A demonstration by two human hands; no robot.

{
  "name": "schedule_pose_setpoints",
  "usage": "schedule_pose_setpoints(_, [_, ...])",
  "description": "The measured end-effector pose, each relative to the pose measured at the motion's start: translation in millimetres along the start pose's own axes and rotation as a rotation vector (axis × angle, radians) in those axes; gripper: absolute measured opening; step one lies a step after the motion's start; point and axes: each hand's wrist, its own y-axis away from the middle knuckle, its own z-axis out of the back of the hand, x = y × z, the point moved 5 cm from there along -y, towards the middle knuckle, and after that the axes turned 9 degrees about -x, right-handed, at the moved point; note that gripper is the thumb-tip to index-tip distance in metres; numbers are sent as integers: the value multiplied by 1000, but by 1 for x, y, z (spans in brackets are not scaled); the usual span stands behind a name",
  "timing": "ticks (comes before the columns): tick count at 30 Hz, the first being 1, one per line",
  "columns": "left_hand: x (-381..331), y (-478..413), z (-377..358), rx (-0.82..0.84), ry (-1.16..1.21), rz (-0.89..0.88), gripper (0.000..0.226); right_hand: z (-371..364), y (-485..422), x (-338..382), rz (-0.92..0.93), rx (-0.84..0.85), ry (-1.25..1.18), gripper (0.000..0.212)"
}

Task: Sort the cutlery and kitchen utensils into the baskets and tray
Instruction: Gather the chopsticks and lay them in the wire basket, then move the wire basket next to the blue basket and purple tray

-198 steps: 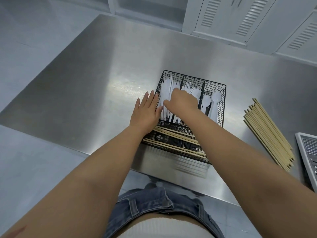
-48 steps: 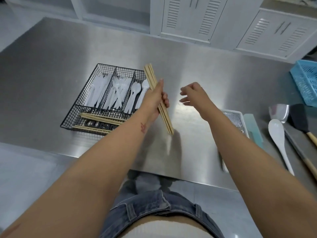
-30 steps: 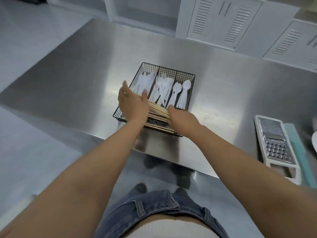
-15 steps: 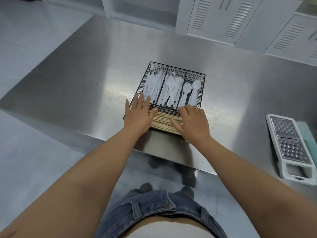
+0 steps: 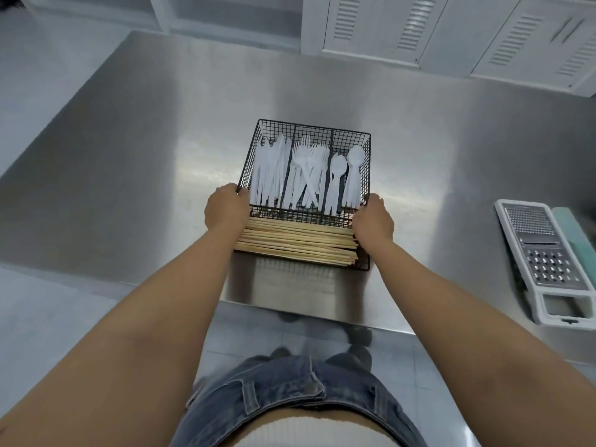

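A black wire tray (image 5: 314,128) stands near the front edge of the steel table. Its three far compartments hold white plastic knives (image 5: 270,171), forks (image 5: 306,174) and spoons (image 5: 346,179). The near crosswise compartment is full of wooden chopsticks (image 5: 296,241) lying side by side. My left hand (image 5: 225,210) grips the tray's left rim and my right hand (image 5: 373,221) grips its right rim, both curled over the wire beside the chopstick ends.
A white and metal grater (image 5: 545,258) lies flat at the right with a pale green object (image 5: 572,227) beside it. White louvred cabinets (image 5: 451,30) stand behind the steel table (image 5: 161,150). The table's front edge runs just below the tray.
My hands pressed flat on the chopsticks half a second ago; now they have slid outward and closed on the tray's two side rims. Earlier the left hand carried the chopstick bundle over.
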Motion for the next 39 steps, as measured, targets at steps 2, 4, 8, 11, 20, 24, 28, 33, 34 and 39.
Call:
schedule_pose_setpoints(2, [-1,0,0,-39,2,-3,27,-2,0,-2,-38,-26,-92,18])
schedule_pose_setpoints(4, [-6,1,1,-82,7,-17,25,1,0,-4,-51,-58,-116,11])
schedule_pose_setpoints(8, [-33,4,1,-112,47,-77,23,21,-3,-14,-88,-142,-108,12])
schedule_pose_setpoints(11, [-62,9,-3,-95,112,-123,19,46,-8,-30,-140,-203,-115,16])
schedule_pose_setpoints(20, [-151,73,-41,-18,180,-253,22,130,-4,-117,-247,-320,-133,22])
schedule_pose_setpoints(24, [-197,116,-61,20,222,-297,22,170,-1,-172,-294,-365,-147,24])
schedule_pose_setpoints(28, [-254,175,-91,59,244,-351,21,221,6,-245,-360,-419,-168,25])
schedule_pose_setpoints(33, [-325,254,-138,88,270,-383,20,288,12,-341,-426,-478,-136,28])
schedule_pose_setpoints(34, [-338,268,-146,93,277,-389,19,299,12,-357,-433,-485,-132,29])
schedule_pose_setpoints(39, [-397,319,-177,113,296,-425,15,341,8,-428,-499,-515,-149,26])
